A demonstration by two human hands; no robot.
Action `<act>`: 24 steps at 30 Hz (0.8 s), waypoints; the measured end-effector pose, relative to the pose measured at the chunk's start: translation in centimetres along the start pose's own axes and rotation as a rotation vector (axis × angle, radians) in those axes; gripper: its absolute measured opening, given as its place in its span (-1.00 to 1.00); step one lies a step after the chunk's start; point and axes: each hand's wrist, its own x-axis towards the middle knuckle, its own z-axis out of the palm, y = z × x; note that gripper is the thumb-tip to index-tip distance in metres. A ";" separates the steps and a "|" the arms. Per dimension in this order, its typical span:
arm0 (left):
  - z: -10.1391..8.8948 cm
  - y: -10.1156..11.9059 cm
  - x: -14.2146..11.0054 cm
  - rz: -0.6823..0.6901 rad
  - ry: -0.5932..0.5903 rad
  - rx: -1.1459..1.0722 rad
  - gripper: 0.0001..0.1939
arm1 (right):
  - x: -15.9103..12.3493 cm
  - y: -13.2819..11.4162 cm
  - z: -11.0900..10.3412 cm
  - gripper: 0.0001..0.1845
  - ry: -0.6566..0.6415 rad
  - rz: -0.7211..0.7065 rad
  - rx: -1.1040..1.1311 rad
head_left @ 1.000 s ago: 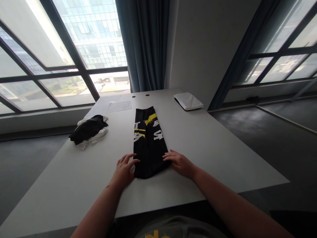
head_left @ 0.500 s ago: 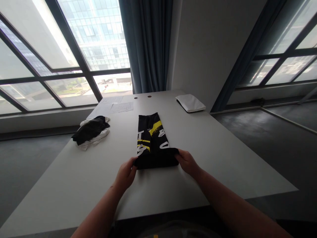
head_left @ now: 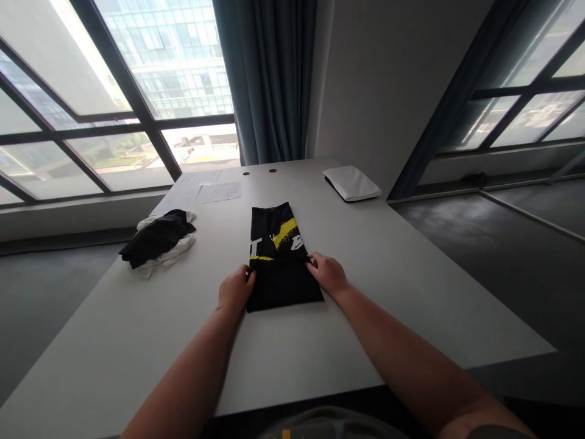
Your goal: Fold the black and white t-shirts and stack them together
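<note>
On the white tabletop point(head_left: 137, 341), one crumpled black-and-white clothing pile point(head_left: 158, 239) lies at 10 o'clock, two paper sheets point(head_left: 218, 192) at 11. One folded black garment point(head_left: 278, 286) sits between the left hand point(head_left: 236, 290) and right hand point(head_left: 328, 273), its side edges touching both hands' curled fingers point(head_left: 315, 261), grip unclear; one folded white item point(head_left: 351, 183) lies at 1 o'clock

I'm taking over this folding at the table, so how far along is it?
Done: the black printed garment lies flat in a narrow strip, its near end doubled over. In hand: the left hand and right hand are at that folded layer's edges. Left: the bunched black-and-white clothing looks unfolded, while the folded white cloth at the far end looks finished.
</note>
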 end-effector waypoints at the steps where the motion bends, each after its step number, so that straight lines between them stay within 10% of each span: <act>1: 0.0 -0.1 -0.1 -0.011 0.008 0.008 -0.68 | -0.1 0.0 0.0 -0.79 0.009 0.006 -0.010; 14: 0.4 -0.9 0.2 0.118 0.130 -0.126 -0.79 | 0.0 0.4 0.8 -0.94 0.129 -0.174 -0.080; 24: 0.2 -1.4 -1.9 0.298 0.220 -0.209 -0.70 | -1.7 0.0 0.9 -0.53 0.066 -0.322 -0.029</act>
